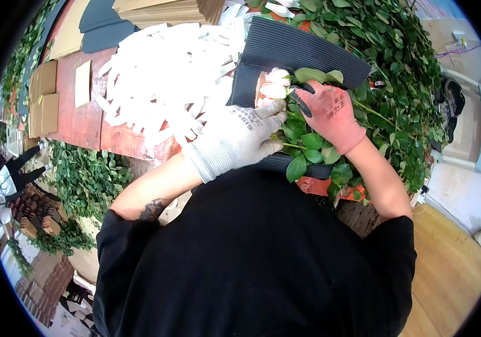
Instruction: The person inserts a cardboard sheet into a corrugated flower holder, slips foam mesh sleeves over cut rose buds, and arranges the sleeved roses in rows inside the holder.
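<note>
Pale pink roses (275,91) lie with their heads on a black corrugated sheet (302,49), a strip of tan cardboard beside them. Their leafy stems (303,141) run toward the lower right. My left hand (247,132), in a whitish glove, rests at the lower side of the blooms with its fingers stretched out and its thumb apart. In a red glove with dark fingertips, my right hand (329,112) is bent over the leaves just right of the blooms. Its fingers are curled together; whatever they pinch is hidden.
A heap of white paper strips (164,78) covers the red table (90,126) on the left. Cardboard sheets (167,11) and dark grey pads (104,28) lie at the back. Piled leafy stems (395,62) crowd the right side. A person (7,180) is at far left.
</note>
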A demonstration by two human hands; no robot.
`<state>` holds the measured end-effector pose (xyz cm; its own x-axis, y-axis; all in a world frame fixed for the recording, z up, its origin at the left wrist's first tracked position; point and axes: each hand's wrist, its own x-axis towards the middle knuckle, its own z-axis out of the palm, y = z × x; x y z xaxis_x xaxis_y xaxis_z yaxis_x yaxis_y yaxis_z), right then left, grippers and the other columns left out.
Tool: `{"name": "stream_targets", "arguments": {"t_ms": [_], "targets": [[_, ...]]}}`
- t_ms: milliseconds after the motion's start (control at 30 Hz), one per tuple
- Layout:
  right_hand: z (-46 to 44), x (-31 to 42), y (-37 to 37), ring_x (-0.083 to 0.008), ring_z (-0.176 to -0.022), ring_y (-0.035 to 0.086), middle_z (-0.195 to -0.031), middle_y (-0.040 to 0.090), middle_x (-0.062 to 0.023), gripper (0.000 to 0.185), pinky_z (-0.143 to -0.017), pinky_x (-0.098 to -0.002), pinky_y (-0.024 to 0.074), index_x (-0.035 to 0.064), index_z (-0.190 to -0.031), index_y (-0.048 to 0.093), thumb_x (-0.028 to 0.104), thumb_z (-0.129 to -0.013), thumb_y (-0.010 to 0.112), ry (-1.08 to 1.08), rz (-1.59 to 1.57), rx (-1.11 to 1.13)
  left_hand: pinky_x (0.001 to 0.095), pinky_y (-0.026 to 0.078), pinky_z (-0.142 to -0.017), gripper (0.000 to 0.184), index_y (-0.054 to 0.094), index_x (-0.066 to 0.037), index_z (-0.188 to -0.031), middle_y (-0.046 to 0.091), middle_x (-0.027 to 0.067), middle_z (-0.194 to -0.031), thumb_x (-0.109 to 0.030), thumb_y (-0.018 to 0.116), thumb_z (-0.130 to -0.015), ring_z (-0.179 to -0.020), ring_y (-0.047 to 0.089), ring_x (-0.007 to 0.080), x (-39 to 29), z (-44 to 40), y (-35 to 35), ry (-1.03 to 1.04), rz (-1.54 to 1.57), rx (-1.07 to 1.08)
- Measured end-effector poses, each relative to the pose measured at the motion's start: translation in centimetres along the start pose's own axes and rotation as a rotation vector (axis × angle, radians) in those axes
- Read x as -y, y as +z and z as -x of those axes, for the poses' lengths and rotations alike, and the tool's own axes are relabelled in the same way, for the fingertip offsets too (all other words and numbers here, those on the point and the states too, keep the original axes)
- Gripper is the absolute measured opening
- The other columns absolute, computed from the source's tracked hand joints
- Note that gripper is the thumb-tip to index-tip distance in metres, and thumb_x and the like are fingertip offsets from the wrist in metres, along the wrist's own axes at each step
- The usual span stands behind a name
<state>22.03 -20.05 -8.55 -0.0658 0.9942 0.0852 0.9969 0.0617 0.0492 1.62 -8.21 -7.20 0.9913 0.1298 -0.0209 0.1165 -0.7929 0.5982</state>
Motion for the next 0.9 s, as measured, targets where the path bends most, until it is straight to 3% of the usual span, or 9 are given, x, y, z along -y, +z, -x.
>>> {"name": "stream_targets", "arguments": {"t_ms": [133, 200, 300, 467, 533, 567, 733, 833, 900], "targets": [[-1.1, 0.5, -4.3, -0.0225, -0.082, 0.063, -0.100, 0.062, -0.0051, 0.036, -0.073, -0.0355, 0.0489, 0.0160, -0.109, 0.060, 0.023, -0.075, 0.067, 0.163, -0.057, 0.111, 0.0349, 0.051, -0.082, 0.034, 0.064, -0.006, -0.111, 0.058, 0.0133, -0.124, -0.027, 0.063, -0.084, -0.095, 0.065, 0.0269, 1.7, -0.7, -0.1, 0.132, 0.182, -0.110], [-0.4, -0.7, -6.4, -0.0235, -0.080, 0.064, -0.101, 0.064, -0.0077, 0.035, -0.070, -0.0326, 0.0506, 0.0156, -0.112, 0.061, 0.022, -0.079, 0.063, 0.148, -0.017, -0.314, 0.0326, 0.052, -0.081, 0.031, 0.065, -0.004, -0.110, 0.057, 0.0152, -0.125, -0.023, 0.062, -0.085, -0.100, 0.064, 0.0274, 2.2, -1.1, -0.1, 0.155, 0.112, -0.211], [0.8, -1.7, -9.9, -0.0196, -0.098, 0.061, -0.104, 0.063, -0.0049, 0.027, -0.082, -0.0322, 0.0479, 0.0157, -0.106, 0.064, 0.017, -0.080, 0.059, 0.365, -0.567, -0.202, 0.0340, 0.053, -0.073, 0.039, 0.060, -0.009, -0.117, 0.052, 0.0076, -0.133, -0.029, 0.062, -0.084, -0.087, 0.067, 0.0253, 2.0, -2.0, -1.1, 0.145, 0.008, -0.195], [2.6, 1.8, -6.4, -0.0262, -0.078, 0.064, -0.083, 0.063, -0.0085, 0.025, -0.071, -0.0360, 0.0504, 0.0141, -0.106, 0.060, 0.016, -0.081, 0.058, 0.194, -0.377, -0.194, 0.0343, 0.054, -0.072, 0.042, 0.059, -0.010, -0.120, 0.050, 0.0057, -0.135, -0.030, 0.063, -0.083, -0.087, 0.067, 0.0242, 1.9, -2.7, -0.8, 0.067, -0.033, -0.029], [2.9, 2.0, -4.8, -0.0264, -0.082, 0.063, -0.085, 0.063, -0.0073, 0.022, -0.072, -0.0390, 0.0492, 0.0135, -0.103, 0.057, 0.016, -0.081, 0.058, 0.383, -0.517, 0.209, 0.0343, 0.054, -0.071, 0.043, 0.058, -0.010, -0.120, 0.049, 0.0052, -0.136, -0.031, 0.063, -0.083, -0.086, 0.067, 0.0240, 2.0, -2.5, -0.6, 0.051, -0.052, -0.011], [3.0, 2.2, -4.4, -0.0274, -0.082, 0.063, -0.085, 0.064, -0.0072, 0.020, -0.071, -0.0395, 0.0494, 0.0120, -0.099, 0.055, 0.016, -0.080, 0.059, 0.390, -0.455, 0.230, 0.0342, 0.054, -0.071, 0.046, 0.057, -0.010, -0.122, 0.048, 0.0049, -0.137, -0.032, 0.064, -0.082, -0.087, 0.067, 0.0240, 2.2, -2.3, -0.2, 0.073, -0.048, -0.040], [3.2, 2.4, -2.9, -0.0285, -0.081, 0.063, -0.088, 0.065, -0.0089, 0.025, -0.072, -0.0392, 0.0500, 0.0116, -0.103, 0.056, 0.012, -0.078, 0.059, 0.357, -0.425, 0.126, 0.0360, 0.053, -0.080, 0.058, 0.049, -0.011, -0.131, 0.043, 0.0087, -0.141, -0.034, 0.065, -0.081, -0.098, 0.064, 0.0277, 2.7, -2.0, -0.4, 0.072, 0.053, 0.023], [3.1, 2.9, -3.0, -0.0286, -0.083, 0.063, -0.092, 0.065, -0.0102, 0.028, -0.072, -0.0398, 0.0501, 0.0113, -0.106, 0.057, 0.009, -0.078, 0.058, 0.322, -0.435, 0.073, 0.0346, 0.047, -0.093, 0.059, 0.052, -0.005, -0.129, 0.041, 0.0177, -0.142, -0.027, 0.071, -0.077, -0.118, 0.054, 0.0311, 3.8, -0.8, -0.8, 0.055, 0.126, -0.182], [2.9, 3.1, -3.2, -0.0295, -0.084, 0.063, -0.095, 0.065, -0.0118, 0.030, -0.073, -0.0402, 0.0505, 0.0096, -0.107, 0.057, 0.008, -0.078, 0.058, 0.364, -0.449, 0.103, 0.0390, 0.046, -0.094, 0.061, 0.054, -0.004, -0.125, 0.048, 0.0178, -0.134, -0.025, 0.076, -0.072, -0.116, 0.054, 0.0315, 4.5, 0.5, -1.4, -0.094, 0.145, -0.262]]}}
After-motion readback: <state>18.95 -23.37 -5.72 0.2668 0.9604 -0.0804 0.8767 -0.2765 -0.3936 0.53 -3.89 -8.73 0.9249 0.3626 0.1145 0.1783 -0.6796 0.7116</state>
